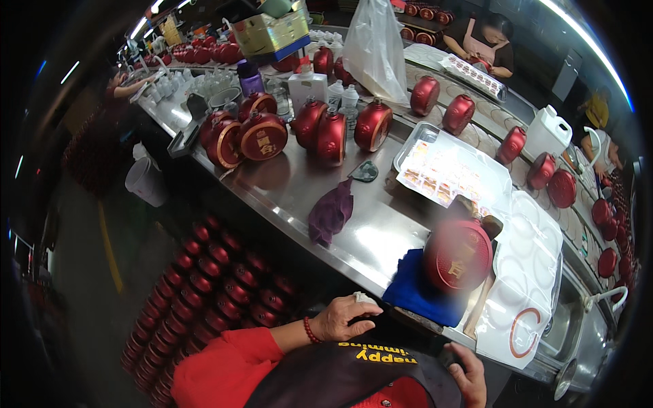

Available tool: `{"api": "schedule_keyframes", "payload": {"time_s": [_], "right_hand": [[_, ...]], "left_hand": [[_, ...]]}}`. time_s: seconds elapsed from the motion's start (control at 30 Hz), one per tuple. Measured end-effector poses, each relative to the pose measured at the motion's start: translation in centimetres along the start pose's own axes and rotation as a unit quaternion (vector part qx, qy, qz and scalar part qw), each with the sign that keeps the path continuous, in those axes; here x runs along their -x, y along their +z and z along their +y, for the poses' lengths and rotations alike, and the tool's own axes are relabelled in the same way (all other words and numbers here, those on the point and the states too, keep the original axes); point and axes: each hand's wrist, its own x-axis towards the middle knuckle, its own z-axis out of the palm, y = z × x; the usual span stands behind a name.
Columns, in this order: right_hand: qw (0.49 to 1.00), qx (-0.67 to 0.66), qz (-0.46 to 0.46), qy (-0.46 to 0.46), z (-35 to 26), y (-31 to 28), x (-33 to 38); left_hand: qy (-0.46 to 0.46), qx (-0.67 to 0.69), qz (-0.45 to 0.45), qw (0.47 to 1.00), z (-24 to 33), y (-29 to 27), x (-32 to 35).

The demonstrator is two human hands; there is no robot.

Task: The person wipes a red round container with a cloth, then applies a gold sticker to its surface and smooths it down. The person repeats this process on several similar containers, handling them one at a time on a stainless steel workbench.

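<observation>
A round, flat-sided red bottle (457,262) with gold lettering stands at the table's near edge, partly blurred, by a blue cloth (423,289). Left of it and nearer to me is my left hand (343,318), thumb and forefinger apart, a red bead bracelet at the wrist. Something white, cloth or finger wrap, shows at its fingers. My right hand (469,377) hovers in front of my dark apron (326,374), its fingers loosely bent and apart. A dark patch at its fingertips is too unclear to name. Neither hand touches the bottle.
More red bottles (264,136) stand at the table's far left. A purple cloth (331,214) lies mid-table. Beyond the bottle sit a tray of label sheets (442,173) and plastic-covered sheets (520,272). Rows of red bottles (204,285) fill the floor at left. A co-worker (479,44) sits opposite.
</observation>
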Motion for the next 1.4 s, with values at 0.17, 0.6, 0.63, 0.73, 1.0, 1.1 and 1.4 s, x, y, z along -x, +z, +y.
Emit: {"api": "schedule_keyframes", "payload": {"time_s": [0.17, 0.6, 0.63, 0.73, 1.0, 1.1, 1.4], "right_hand": [[0.957, -0.097, 0.050, 0.270, 10.5, 4.6, 4.7], [0.925, 0.099, -0.040, 0.364, 20.0, 7.8, -1.2], [0.925, 0.102, -0.046, 0.363, 20.3, 7.8, -1.5], [0.924, 0.111, -0.066, 0.359, 21.4, 8.1, -2.2], [0.920, 0.115, -0.103, 0.360, 23.7, 9.1, -3.3], [0.918, 0.109, -0.116, 0.363, 24.6, 9.6, -3.4], [0.890, 0.086, -0.161, 0.419, 28.9, 9.4, -7.6]], "left_hand": [[-0.261, 0.080, 0.094, 0.957, -5.0, -0.2, 9.1], [-0.724, -0.100, -0.163, 0.663, -19.9, 4.3, 38.0], [-0.730, -0.100, -0.156, 0.657, -19.5, 4.1, 38.5], [-0.743, -0.096, -0.132, 0.650, -17.9, 3.3, 38.8], [-0.745, -0.107, -0.080, 0.654, -15.4, 0.0, 36.8], [-0.747, -0.118, -0.071, 0.650, -14.6, -0.7, 35.9], [-0.761, -0.144, -0.069, 0.629, -17.7, -4.7, 27.1]]}}
